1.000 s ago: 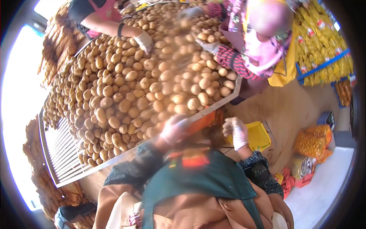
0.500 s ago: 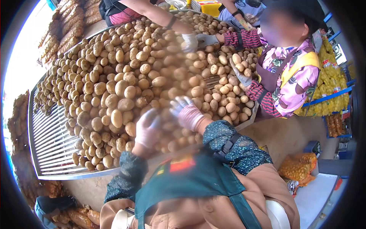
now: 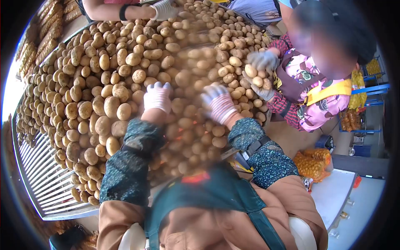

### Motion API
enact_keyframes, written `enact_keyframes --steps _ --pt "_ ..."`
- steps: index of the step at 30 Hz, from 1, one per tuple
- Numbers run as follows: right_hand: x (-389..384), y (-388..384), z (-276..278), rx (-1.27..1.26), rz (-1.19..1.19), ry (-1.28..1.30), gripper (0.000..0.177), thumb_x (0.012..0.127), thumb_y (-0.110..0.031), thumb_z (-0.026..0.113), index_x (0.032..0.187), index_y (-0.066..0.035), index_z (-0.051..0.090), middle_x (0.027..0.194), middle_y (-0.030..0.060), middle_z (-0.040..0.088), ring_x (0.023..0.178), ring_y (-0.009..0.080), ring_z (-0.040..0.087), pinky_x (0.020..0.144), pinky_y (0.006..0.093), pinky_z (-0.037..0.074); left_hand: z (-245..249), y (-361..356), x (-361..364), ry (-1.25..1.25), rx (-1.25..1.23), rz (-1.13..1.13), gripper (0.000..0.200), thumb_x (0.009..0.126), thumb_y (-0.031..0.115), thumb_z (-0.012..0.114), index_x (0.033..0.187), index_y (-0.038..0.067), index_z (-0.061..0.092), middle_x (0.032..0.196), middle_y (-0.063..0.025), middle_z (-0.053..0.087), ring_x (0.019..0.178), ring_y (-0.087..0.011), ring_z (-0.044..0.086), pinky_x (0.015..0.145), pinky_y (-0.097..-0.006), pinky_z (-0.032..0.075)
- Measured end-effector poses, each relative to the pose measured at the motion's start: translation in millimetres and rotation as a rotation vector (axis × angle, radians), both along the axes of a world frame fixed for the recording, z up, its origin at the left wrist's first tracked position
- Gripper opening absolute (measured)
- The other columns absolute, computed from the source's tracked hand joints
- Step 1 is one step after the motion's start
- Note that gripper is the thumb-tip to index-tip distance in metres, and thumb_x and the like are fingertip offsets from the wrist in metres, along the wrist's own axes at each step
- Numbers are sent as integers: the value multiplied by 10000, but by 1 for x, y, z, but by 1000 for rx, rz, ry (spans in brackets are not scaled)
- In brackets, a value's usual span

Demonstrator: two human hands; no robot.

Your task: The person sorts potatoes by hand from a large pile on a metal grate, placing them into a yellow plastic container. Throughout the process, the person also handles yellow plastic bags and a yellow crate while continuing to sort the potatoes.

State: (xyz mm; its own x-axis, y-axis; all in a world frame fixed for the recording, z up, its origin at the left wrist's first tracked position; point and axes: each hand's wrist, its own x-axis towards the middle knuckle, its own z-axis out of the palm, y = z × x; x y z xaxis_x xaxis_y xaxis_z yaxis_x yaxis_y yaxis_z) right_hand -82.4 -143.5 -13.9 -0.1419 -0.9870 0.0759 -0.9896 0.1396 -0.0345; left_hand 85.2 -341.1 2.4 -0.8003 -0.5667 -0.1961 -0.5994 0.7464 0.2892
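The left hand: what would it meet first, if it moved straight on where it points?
Most likely the potatoes lying just ahead of the left hand; whether it touches them is unclear.

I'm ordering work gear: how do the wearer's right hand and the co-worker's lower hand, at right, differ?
The wearer's right hand has a whitish, pink-striped glove; the co-worker's lower hand has a grey one.
The wearer's right hand meets a speckled teal sleeve; the co-worker's lower hand, a striped pink sleeve.
The wearer's right hand is palm down; the co-worker's lower hand cups potatoes.
Both are gloved.
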Motion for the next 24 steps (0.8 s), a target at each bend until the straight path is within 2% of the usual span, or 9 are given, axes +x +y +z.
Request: enact_keyframes --steps 2,4,6,8,10,12,16,21,24 --pt "-32 5 -26 -55 -178 -95 513 759 -424 737 1178 -136 668 1382 128 499 1311 350 419 1124 527 333 -20 -1 28 420 291 82 619 790 108 729 1381 101 544 1348 -149 580 1212 -362 571 1006 -471 495" --pt "-38 -15 -10 -85 -359 54 493 803 -402 719 1207 -124 665 1320 143 563 1251 366 483 1066 524 391 26 23 70 706 1515 554 610 806 102 717 1377 34 512 1332 -200 590 1207 -388 588 1039 -502 486" --pt "-30 -45 -2 -123 -250 -36 415 821 -312 705 1179 -106 666 1265 147 599 1193 371 529 1017 517 431 34 45 98 936 2047 588 600 834 131 709 1377 12 486 1294 -221 598 1193 -391 598 1002 -533 518" --pt "-14 -85 -7 30 -100 -266 357 910 -239 609 1242 -106 618 1279 107 616 1211 314 560 1064 420 458 36 62 117 959 2118 735 593 856 196 699 1372 7 475 1278 -223 606 1162 -418 609 972 -572 529" --pt "8 -129 -15 93 24 -358 377 918 -248 604 1263 -96 602 1333 105 599 1256 310 545 1098 438 439 42 71 125 933 2207 838 451 956 276 629 1304 5 533 1253 -219 622 1126 -428 621 972 -597 518" --pt "30 -167 -8 120 2 -263 371 918 -246 606 1262 -110 611 1337 109 603 1248 304 556 1063 457 452 36 74 123 926 2265 890 398 1001 321 591 1245 9 567 1227 -205 639 1076 -419 642 943 -583 537" --pt "48 -217 1 476 -235 -133 407 910 -276 635 1276 -101 601 1352 148 591 1249 287 573 1000 464 464 44 72 118 819 2271 978 329 1014 353 592 1097 36 612 1012 -110 662 965 -334 688 870 -475 598" --pt "47 -201 5 248 -303 -135 566 773 -366 824 1211 -69 623 1186 144 669 1139 303 639 1016 460 482 23 66 119 944 2138 860 495 926 158 627 1376 34 462 1126 -129 648 1061 -323 662 903 -502 582" --pt "41 -157 30 15 -344 -421 570 753 -343 857 1188 -46 640 1236 160 644 1181 309 615 1022 448 498 28 67 122 1043 2203 805 698 857 136 645 1492 52 366 1271 -170 594 1150 -343 618 912 -512 563"
